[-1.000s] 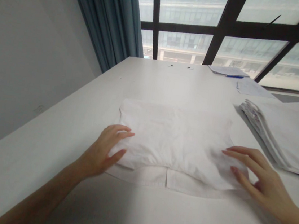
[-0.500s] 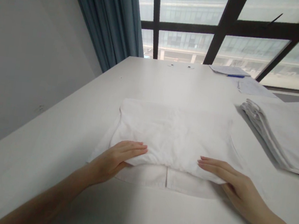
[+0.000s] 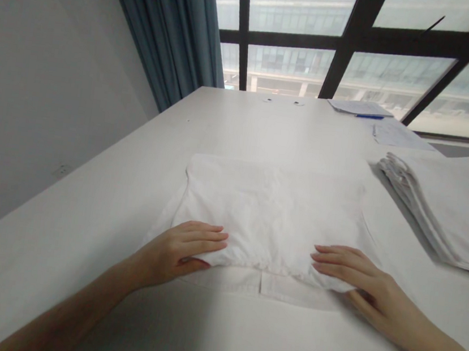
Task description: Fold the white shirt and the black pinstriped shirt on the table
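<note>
Left hand (image 3: 176,247), right hand (image 3: 364,278) nearly closed, pinching white cloth (image 3: 270,217) by top layer's edge; long axis left-right.

One view serves here, from a camera worn on the person's head, above the near side of the white cloth (image 3: 272,220). It faces forward and slants down, looking across the worktop (image 3: 257,338). It is near enough that the cloth fills much of the middle, with the fingers of both hands in view at its near corners. Beyond the cloth, the view reaches the window (image 3: 291,63); to the cloth's far left, the curtain (image 3: 175,31). The stack of cloths (image 3: 461,209) to its right is cut off.
</note>
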The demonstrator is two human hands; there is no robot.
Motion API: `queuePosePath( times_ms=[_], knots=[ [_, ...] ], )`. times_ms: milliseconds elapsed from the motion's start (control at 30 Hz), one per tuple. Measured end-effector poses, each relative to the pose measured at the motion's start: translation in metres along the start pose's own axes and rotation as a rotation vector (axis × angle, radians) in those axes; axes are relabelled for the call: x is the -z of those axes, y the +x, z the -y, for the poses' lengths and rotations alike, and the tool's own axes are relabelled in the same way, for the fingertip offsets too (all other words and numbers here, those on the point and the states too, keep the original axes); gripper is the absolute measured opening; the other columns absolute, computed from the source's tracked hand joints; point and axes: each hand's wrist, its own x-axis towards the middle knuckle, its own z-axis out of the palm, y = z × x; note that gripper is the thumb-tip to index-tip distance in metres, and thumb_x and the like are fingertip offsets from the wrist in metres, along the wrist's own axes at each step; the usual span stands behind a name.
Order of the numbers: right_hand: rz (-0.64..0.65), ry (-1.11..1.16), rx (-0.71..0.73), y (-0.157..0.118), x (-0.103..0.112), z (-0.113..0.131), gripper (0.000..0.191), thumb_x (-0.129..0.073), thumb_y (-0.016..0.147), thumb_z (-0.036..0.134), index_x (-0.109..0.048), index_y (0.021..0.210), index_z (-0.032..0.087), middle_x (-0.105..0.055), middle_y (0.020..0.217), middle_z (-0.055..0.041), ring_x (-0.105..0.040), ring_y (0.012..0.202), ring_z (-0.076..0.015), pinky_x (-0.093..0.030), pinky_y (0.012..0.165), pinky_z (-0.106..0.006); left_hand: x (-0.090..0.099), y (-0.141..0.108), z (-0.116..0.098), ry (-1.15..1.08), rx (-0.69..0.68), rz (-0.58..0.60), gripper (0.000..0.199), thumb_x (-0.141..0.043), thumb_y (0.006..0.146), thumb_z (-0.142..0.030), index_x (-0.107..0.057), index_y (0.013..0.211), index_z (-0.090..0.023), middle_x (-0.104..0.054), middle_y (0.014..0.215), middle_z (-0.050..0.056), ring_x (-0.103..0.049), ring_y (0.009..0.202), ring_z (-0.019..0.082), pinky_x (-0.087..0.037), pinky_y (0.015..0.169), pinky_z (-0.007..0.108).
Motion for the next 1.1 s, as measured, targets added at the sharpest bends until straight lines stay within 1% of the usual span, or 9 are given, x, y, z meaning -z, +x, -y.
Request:
queuePosePath(
  times_ms=[100, 200, 367, 533, 733, 833, 933, 1033, 1100],
  knots=[
    [0.037, -0.069, 0.017, 0.0, 0.0, 0.001, 0.046, -0.052, 0.089, 0.016, -0.058, 0.133, 0.029, -0.064, 0.13, -0.0078, -0.056, 0.124, -0.0246, -0.052, 0.098, -0.042, -0.001, 0.0, 0.001, -0.018, 0.018, 0.022, 0.039, -0.049, 0.099, -0.027, -0.053, 0.138, -0.026, -0.063, 0.131, 0.008, -0.057, 0.124, 0.021, -0.046, 0.105, 0.039],
    [0.001, -0.108, 0.05, 0.0, -0.004, 0.003, 0.051, -0.051, 0.09, 0.014, -0.053, 0.138, 0.031, -0.064, 0.13, -0.0071, -0.057, 0.123, -0.0228, -0.051, 0.098, -0.041, 0.0, 0.0, 0.001, -0.042, 0.029, 0.025, 0.039, -0.044, 0.1, -0.021, -0.054, 0.137, -0.027, -0.063, 0.131, 0.007, -0.057, 0.124, 0.02, -0.046, 0.105, 0.039],
    [-0.017, -0.117, 0.154, 0.003, -0.005, 0.003, 0.039, -0.053, 0.094, 0.024, -0.059, 0.132, 0.03, -0.069, 0.122, -0.006, -0.061, 0.118, -0.0219, -0.049, 0.1, -0.042, 0.003, 0.0, -0.002, -0.069, 0.076, 0.007, 0.037, -0.043, 0.1, -0.02, -0.056, 0.134, -0.026, -0.064, 0.131, 0.007, -0.057, 0.124, 0.02, -0.047, 0.104, 0.039],
    [-0.119, 0.037, 0.028, 0.003, -0.003, 0.0, 0.034, -0.044, 0.098, 0.031, -0.067, 0.122, 0.031, -0.072, 0.115, -0.0064, -0.065, 0.11, -0.0219, -0.055, 0.091, -0.037, 0.004, -0.001, -0.002, -0.061, 0.09, 0.026, 0.034, -0.044, 0.101, -0.026, -0.06, 0.131, -0.025, -0.064, 0.13, 0.007, -0.056, 0.124, 0.02, -0.045, 0.106, 0.039],
    [0.05, 0.097, -0.011, 0.002, 0.002, -0.004, 0.032, -0.05, 0.095, 0.036, -0.069, 0.12, 0.03, -0.07, 0.119, -0.0087, -0.061, 0.117, -0.0258, -0.051, 0.097, -0.046, 0.004, -0.002, 0.001, -0.118, 0.089, 0.071, 0.039, -0.037, 0.102, -0.037, -0.064, 0.126, -0.023, -0.064, 0.13, 0.008, -0.055, 0.126, 0.022, -0.043, 0.107, 0.04],
    [0.098, 0.064, -0.012, 0.003, 0.004, -0.003, 0.032, -0.055, 0.092, 0.028, -0.069, 0.121, 0.03, -0.069, 0.121, -0.0084, -0.059, 0.12, -0.0252, -0.05, 0.099, -0.046, 0.003, -0.002, 0.001, -0.093, 0.204, 0.019, 0.038, -0.038, 0.102, -0.035, -0.071, 0.114, -0.022, -0.069, 0.122, 0.007, -0.059, 0.121, 0.021, -0.046, 0.104, 0.04],
    [0.122, 0.042, -0.05, 0.0, 0.008, -0.001, 0.033, -0.055, 0.09, 0.024, -0.069, 0.12, 0.03, -0.068, 0.123, -0.0083, -0.059, 0.12, -0.0258, -0.049, 0.1, -0.047, 0.003, -0.002, 0.006, 0.009, 0.423, -0.107, 0.034, -0.044, 0.098, -0.036, -0.073, 0.106, -0.022, -0.071, 0.116, 0.006, -0.062, 0.114, 0.021, -0.048, 0.102, 0.039],
    [0.128, 0.087, -0.152, -0.007, 0.015, -0.003, 0.036, -0.052, 0.091, 0.03, -0.066, 0.124, 0.031, -0.063, 0.131, -0.0081, -0.056, 0.124, -0.0281, -0.049, 0.1, -0.049, 0.006, -0.004, 0.016, 0.139, 0.627, -0.261, 0.032, -0.047, 0.093, -0.038, -0.071, 0.107, -0.021, -0.068, 0.117, 0.007, -0.061, 0.111, 0.023, -0.047, 0.102, 0.042],
    [0.051, 0.135, -0.264, -0.013, 0.021, -0.009, 0.035, -0.046, 0.094, 0.038, -0.065, 0.124, 0.032, -0.062, 0.132, -0.0063, -0.056, 0.123, -0.0283, -0.049, 0.099, -0.049, 0.009, -0.007, 0.023, 0.173, 0.731, -0.339, 0.034, -0.048, 0.09, -0.038, -0.069, 0.11, -0.02, -0.067, 0.116, 0.008, -0.062, 0.105, 0.023, -0.052, 0.093, 0.04]
  ],
)
